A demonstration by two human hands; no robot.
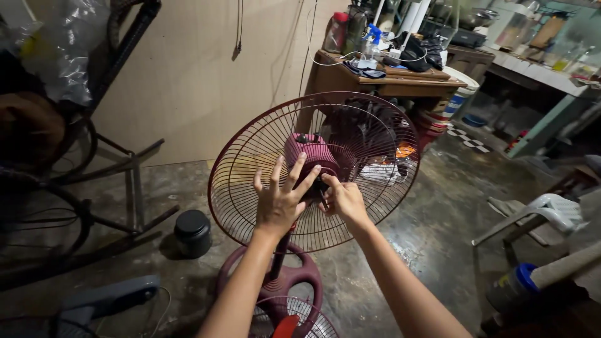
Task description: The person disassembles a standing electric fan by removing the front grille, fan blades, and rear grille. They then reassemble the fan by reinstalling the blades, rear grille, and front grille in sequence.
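A maroon stand fan stands in front of me with only its rear wire guard (250, 156) fitted, and the pink motor housing (311, 152) shows behind the guard. My left hand (280, 196) lies spread flat against the guard's centre, fingers apart. Just to its right, my right hand (343, 198) pinches the dark hub (317, 186) at the middle of the guard. The fan's pole runs down to a maroon ring-shaped base (300, 275) on the floor.
A black cylindrical jar (192, 232) stands on the concrete floor at the left. A second wire guard (307, 319) lies near my feet. A metal frame (125, 169) is at the left, a wooden table (382, 81) behind, a white plastic chair (538, 213) at the right.
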